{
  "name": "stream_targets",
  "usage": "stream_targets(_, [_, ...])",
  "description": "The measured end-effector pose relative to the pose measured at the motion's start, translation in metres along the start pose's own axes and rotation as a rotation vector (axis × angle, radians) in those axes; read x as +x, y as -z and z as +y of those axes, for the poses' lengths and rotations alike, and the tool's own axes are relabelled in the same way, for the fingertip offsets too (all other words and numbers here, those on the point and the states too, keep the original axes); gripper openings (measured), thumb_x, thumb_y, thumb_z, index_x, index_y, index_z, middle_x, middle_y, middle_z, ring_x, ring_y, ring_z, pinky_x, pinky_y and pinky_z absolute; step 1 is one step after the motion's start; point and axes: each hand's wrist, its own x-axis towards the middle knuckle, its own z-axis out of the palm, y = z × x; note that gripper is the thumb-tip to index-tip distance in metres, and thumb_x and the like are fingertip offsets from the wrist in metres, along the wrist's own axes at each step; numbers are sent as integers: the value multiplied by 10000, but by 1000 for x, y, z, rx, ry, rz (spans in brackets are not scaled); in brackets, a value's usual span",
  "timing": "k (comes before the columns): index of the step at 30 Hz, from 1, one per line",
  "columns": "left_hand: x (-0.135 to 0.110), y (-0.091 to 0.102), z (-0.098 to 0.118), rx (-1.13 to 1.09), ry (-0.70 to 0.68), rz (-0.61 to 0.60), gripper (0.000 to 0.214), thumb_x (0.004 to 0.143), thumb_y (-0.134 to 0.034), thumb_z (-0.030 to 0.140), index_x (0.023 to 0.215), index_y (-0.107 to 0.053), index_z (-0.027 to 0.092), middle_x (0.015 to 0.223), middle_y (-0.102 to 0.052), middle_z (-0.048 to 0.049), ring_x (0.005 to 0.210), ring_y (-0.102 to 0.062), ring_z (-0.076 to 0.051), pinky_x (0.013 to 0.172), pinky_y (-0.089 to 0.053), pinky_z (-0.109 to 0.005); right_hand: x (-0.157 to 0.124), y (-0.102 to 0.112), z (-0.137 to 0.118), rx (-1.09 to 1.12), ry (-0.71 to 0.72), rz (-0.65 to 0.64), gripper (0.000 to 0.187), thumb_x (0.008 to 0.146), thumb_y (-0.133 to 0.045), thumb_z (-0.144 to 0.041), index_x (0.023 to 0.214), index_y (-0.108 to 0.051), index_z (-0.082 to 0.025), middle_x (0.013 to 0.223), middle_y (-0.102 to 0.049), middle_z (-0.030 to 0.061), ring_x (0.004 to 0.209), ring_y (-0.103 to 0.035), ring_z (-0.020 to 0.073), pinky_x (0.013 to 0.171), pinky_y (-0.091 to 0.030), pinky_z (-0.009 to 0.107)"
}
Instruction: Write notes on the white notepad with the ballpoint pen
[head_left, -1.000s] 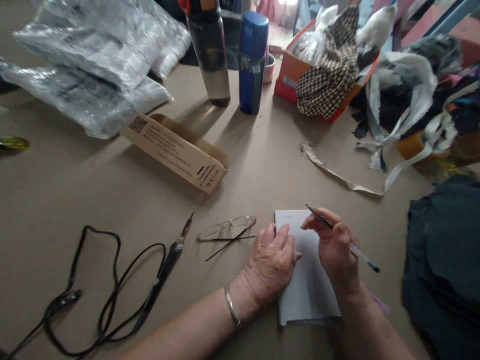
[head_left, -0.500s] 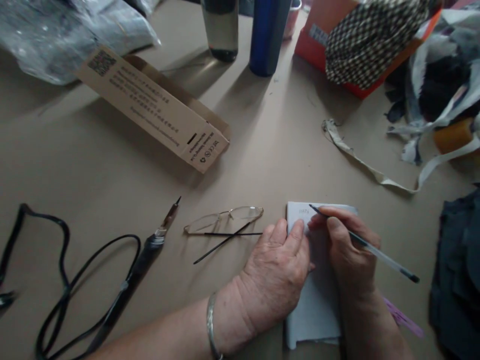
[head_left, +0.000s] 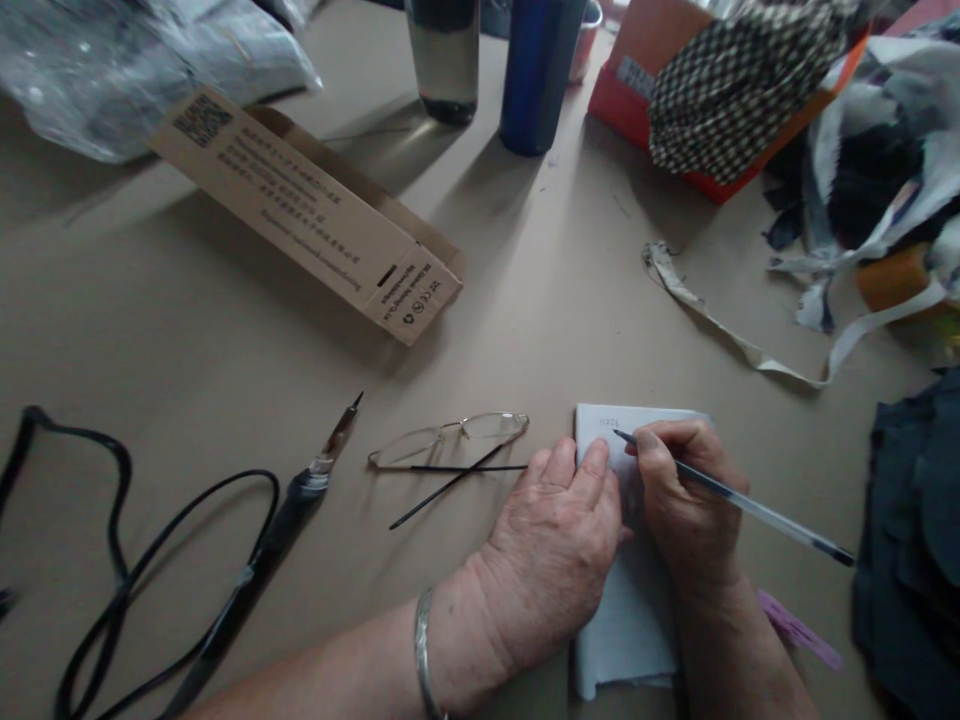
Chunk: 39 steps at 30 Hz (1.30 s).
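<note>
A white lined notepad lies upright on the table, with a short row of small handwritten marks near its top. My right hand pinches a clear-barrelled pen, its dark tip at the paper just below those marks. Resting on the pad's left edge, my left hand lies with fingers extended and holds nothing; a metal bangle circles that wrist. Folded eyeglasses lie beside the left fingers, one temple reaching to the hand.
Left of the glasses lies a soldering iron with looped black cord. Behind are a cardboard box, a plastic bag, a clear bottle and a blue bottle. Dark cloth and a purple clip lie right.
My right hand has shifted slightly left and the pen leans lower, its tip a little down and left on the page. My left hand has stayed in place.
</note>
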Motion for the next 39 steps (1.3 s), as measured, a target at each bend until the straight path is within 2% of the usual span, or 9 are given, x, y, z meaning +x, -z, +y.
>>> stream_targets(4, [-1, -1, -1, -12, -2, -11, 445, 903, -510, 325, 1265, -516, 67, 1360, -514, -142, 1191, -441, -338, 979, -413, -466, 1, 1, -1, -91, 51, -22, 122, 842, -607, -210, 727, -582, -179, 637, -596, -37, 545, -539, 75, 527, -422, 186])
stream_targets(7, [0, 0, -1, -37, 4, -40, 429, 919, -479, 324, 1265, -514, 72, 1375, -497, -142, 1205, -433, -338, 983, -411, -465, 2, 2, -1, -118, 65, -5, 141, 846, -604, -210, 711, -580, -176, 610, -566, -44, 519, -500, 66, 524, -410, 185])
stream_targets(13, [1, 2, -1, -52, 14, -58, 432, 932, -452, 331, 1269, -512, 67, 1377, -495, -145, 1212, -432, -349, 985, -409, -467, 2, 2, 4, -49, 11, 1, 132, 843, -622, -219, 723, -591, -177, 633, -580, -35, 547, -506, 76, 535, -412, 192])
stream_targets(32, [0, -1, -1, -26, 4, -14, 447, 902, -516, 320, 1270, -518, 66, 1364, -517, -138, 1207, -443, -345, 992, -401, -460, 4, 2, 1, -87, 74, -43, 121, 837, -616, -196, 722, -586, -177, 614, -562, -46, 513, -481, 64, 507, -403, 186])
stream_targets(39, [-2, -2, -1, -19, 9, -10, 442, 899, -520, 295, 1276, -515, 64, 1366, -521, -132, 1215, -441, -339, 988, -399, -455, 3, 2, -1, -60, 75, -47, 127, 841, -613, -186, 719, -578, -179, 644, -586, -38, 564, -526, 73, 556, -437, 187])
